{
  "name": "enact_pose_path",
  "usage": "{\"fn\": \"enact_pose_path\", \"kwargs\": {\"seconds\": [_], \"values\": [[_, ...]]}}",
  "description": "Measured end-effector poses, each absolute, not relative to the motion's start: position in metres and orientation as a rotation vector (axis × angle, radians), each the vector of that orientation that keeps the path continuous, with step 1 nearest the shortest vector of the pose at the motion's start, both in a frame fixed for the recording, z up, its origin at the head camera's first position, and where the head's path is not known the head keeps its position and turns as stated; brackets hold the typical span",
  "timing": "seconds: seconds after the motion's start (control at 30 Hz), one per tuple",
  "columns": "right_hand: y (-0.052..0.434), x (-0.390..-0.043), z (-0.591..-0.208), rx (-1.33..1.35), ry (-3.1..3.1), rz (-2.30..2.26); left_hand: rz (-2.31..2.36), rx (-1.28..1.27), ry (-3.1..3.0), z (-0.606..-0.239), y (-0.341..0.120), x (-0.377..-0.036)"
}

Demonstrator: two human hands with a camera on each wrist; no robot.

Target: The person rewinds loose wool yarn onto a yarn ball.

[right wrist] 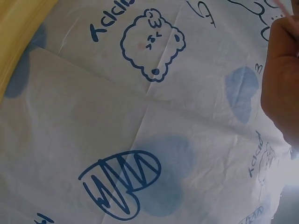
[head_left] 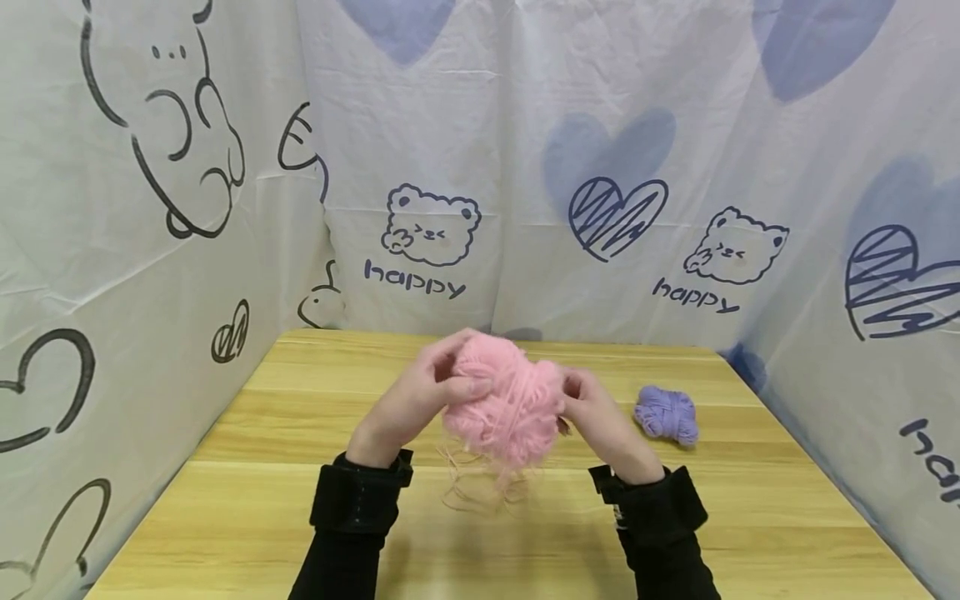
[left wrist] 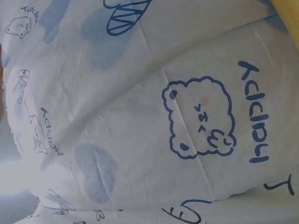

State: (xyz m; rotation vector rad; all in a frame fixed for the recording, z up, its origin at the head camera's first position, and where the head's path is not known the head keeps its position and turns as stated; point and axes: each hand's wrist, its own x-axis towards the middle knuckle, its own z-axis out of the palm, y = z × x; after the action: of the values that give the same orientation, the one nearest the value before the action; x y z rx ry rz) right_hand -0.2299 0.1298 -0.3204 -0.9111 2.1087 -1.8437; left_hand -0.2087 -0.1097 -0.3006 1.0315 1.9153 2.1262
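A fluffy pink ball of yarn (head_left: 510, 404) is held up between both hands above the wooden table, with loose strands trailing below it. My left hand (head_left: 420, 392) grips its left side, thumb across the front. On its right side, my right hand (head_left: 600, 417) pinches the yarn at the edge; some of those fingertips are hidden behind the ball. In the right wrist view only part of the right hand (right wrist: 282, 79) shows, at the right edge. The left wrist view shows mostly the wall cloth, with a sliver of skin at its left edge.
A smaller purple bundle of yarn (head_left: 666, 414) lies on the table (head_left: 300, 433) to the right, beyond the right forearm. White cloth walls (head_left: 525, 283) printed with bears and hearts stand along the back and both sides.
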Motion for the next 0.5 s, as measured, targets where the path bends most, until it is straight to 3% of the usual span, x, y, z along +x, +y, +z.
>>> {"fn": "enact_pose_path", "kwargs": {"seconds": [0.3, 0.5], "values": [[0.130, -0.228, -0.315, -0.863, 2.006, -1.953, 1.833, 1.115, 2.138, -0.304, -0.109, -0.213], [0.134, -0.220, -0.311, -0.963, 1.950, -2.037, 1.852, 0.946, 2.314, -0.307, -0.107, -0.219]]}}
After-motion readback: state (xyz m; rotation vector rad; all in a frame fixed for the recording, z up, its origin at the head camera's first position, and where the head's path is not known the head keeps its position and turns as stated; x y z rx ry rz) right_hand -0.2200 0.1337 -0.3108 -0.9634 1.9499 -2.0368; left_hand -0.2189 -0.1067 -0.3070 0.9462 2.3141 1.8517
